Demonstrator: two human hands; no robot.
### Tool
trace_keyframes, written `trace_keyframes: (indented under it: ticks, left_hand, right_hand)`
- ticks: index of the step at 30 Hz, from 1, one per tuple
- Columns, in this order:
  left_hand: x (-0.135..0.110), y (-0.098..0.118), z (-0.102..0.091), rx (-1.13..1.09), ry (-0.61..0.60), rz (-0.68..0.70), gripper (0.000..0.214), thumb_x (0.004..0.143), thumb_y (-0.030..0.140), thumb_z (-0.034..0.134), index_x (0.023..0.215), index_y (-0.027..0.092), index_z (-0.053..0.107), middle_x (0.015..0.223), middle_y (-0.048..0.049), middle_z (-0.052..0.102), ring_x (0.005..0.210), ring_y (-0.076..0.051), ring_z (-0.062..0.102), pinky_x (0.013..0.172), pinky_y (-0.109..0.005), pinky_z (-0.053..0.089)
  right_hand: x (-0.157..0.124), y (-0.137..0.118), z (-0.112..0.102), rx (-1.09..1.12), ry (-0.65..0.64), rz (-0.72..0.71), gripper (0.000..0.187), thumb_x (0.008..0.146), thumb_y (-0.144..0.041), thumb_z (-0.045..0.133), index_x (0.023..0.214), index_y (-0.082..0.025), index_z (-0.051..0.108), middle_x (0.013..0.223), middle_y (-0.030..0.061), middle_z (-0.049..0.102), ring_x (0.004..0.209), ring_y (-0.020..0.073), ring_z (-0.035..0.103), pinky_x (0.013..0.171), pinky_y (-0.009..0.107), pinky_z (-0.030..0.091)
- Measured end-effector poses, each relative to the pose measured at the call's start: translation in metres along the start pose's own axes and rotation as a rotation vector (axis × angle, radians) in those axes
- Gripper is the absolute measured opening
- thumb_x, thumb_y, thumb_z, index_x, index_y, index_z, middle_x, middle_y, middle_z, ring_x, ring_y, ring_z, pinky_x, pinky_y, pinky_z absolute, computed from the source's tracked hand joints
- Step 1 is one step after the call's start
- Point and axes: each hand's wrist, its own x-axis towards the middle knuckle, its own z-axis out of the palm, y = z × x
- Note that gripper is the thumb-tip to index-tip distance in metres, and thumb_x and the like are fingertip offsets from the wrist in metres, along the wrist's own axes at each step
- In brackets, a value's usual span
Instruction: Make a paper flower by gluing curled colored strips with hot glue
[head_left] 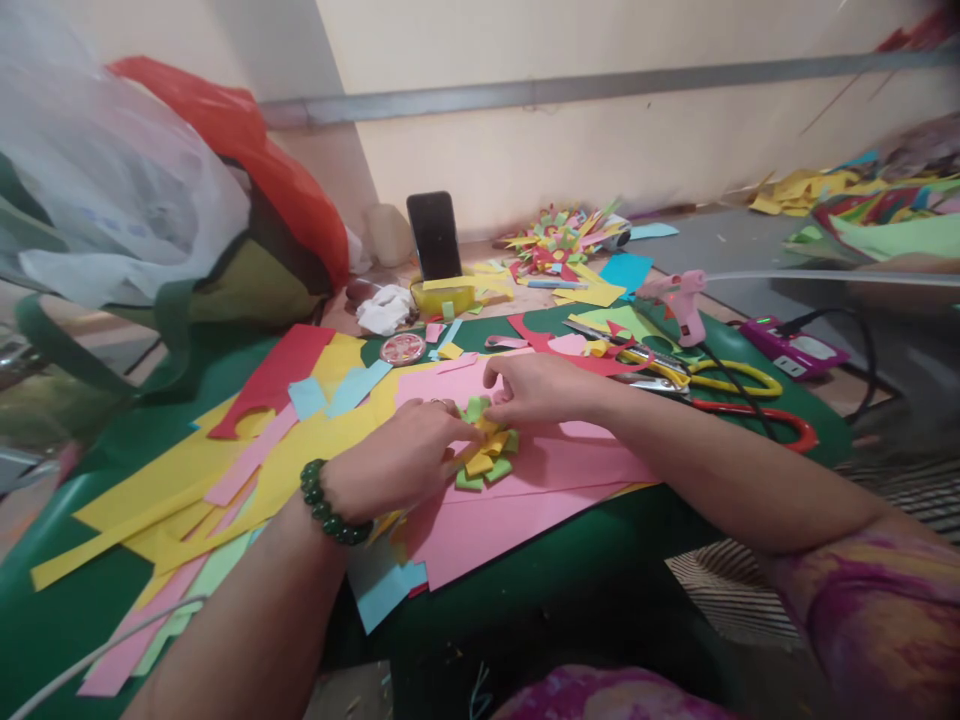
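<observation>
A small flower of curled green and yellow paper strips lies on pink paper sheets in front of me. From the left, my left hand, with a green bead bracelet at the wrist, has its fingers closed against the flower's side. My right hand is bent over the flower's far edge, thumb and forefinger pinched at a green strip. The fingertips partly cover the flower.
Scissors with yellow handles, others with red handles and a pink glue gun lie to the right. A purple power strip sits beyond. Yellow paper spreads leftward. Behind stand a phone and a paper-scrap pile.
</observation>
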Motion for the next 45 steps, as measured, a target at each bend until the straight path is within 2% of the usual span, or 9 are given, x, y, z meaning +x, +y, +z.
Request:
trace_keyframes:
  ticks: [3,9,18,25,30,33,38,42,45]
  left_hand:
    - [0.001,0.003,0.000,0.057,-0.028,-0.034,0.040,0.084,0.010,0.047,0.107,0.025,0.076,0.096,-0.0101,0.068,0.086,-0.022,0.061,0.079,-0.035,0.043]
    - [0.001,0.007,-0.001,0.075,-0.045,-0.059,0.042,0.083,0.008,0.047,0.107,0.025,0.077,0.096,-0.0103,0.067,0.085,-0.022,0.060,0.080,-0.035,0.043]
    - [0.001,0.008,-0.002,0.080,-0.065,-0.074,0.040,0.084,0.008,0.047,0.105,0.025,0.076,0.096,-0.0098,0.066,0.088,-0.022,0.060,0.080,-0.034,0.040]
    - [-0.002,0.004,-0.005,0.020,-0.040,-0.027,0.035,0.086,0.011,0.045,0.104,0.023,0.073,0.090,-0.0075,0.067,0.082,-0.021,0.060,0.076,-0.033,0.040]
    - [-0.003,0.000,-0.004,-0.011,0.024,0.019,0.031,0.090,0.019,0.042,0.101,0.022,0.072,0.087,-0.0070,0.068,0.080,-0.021,0.060,0.076,-0.032,0.042]
    - [-0.003,0.000,-0.004,-0.022,0.011,-0.008,0.033,0.095,0.023,0.039,0.100,0.020,0.071,0.088,-0.0082,0.068,0.081,-0.021,0.060,0.076,-0.033,0.042]
    - [-0.004,0.001,-0.005,-0.040,0.004,-0.066,0.033,0.097,0.030,0.037,0.104,0.018,0.067,0.097,-0.0095,0.070,0.087,-0.023,0.062,0.078,-0.034,0.042]
    - [-0.006,-0.002,-0.004,-0.048,0.004,-0.082,0.029,0.095,0.029,0.039,0.095,0.018,0.066,0.093,-0.0085,0.070,0.085,-0.022,0.062,0.076,-0.033,0.042]
    - [-0.006,-0.003,-0.002,-0.062,0.039,-0.088,0.026,0.092,0.028,0.043,0.093,0.019,0.067,0.090,-0.0075,0.070,0.084,-0.022,0.063,0.075,-0.032,0.043]
  right_hand:
    - [0.001,-0.001,0.000,0.003,-0.005,0.011,0.040,0.082,-0.038,0.062,0.117,-0.018,0.063,0.099,0.0060,0.072,0.080,0.0186,0.062,0.059,0.025,0.034]
    - [0.001,-0.004,-0.003,0.007,0.003,-0.019,0.032,0.086,-0.047,0.060,0.078,-0.017,0.070,0.080,0.0044,0.071,0.069,0.0142,0.057,0.056,0.025,0.031]
    - [-0.001,0.009,-0.020,-0.027,0.099,0.017,0.025,0.089,-0.032,0.055,0.075,-0.016,0.068,0.071,0.0022,0.063,0.063,0.0119,0.048,0.055,0.025,0.027]
    - [-0.008,0.019,-0.029,0.005,-0.326,-0.121,0.017,0.081,-0.030,0.063,0.079,-0.016,0.073,0.069,0.0017,0.064,0.058,0.0111,0.049,0.055,0.025,0.031]
    - [-0.004,0.017,-0.020,0.078,-0.344,-0.181,0.013,0.074,-0.020,0.062,0.063,-0.015,0.065,0.059,-0.0022,0.054,0.055,0.0096,0.043,0.054,0.026,0.030]
    - [-0.005,0.025,-0.032,0.395,-0.110,-0.194,0.017,0.072,-0.016,0.057,0.055,-0.017,0.054,0.053,-0.0046,0.044,0.052,0.0083,0.037,0.051,0.025,0.027]
    - [-0.001,0.041,-0.050,0.922,0.633,-0.233,0.039,0.082,-0.021,0.047,0.047,-0.022,0.029,0.046,-0.0055,0.027,0.044,0.0086,0.024,0.045,0.026,0.021]
    - [0.009,0.046,-0.040,0.646,0.870,-0.155,0.041,0.088,-0.025,0.047,0.047,-0.020,0.042,0.046,-0.0035,0.038,0.046,0.0095,0.035,0.050,0.025,0.030]
    - [0.013,0.047,-0.031,0.367,0.846,-0.089,0.013,0.081,-0.018,0.057,0.071,-0.016,0.065,0.065,0.0003,0.059,0.059,0.0114,0.050,0.060,0.025,0.038]
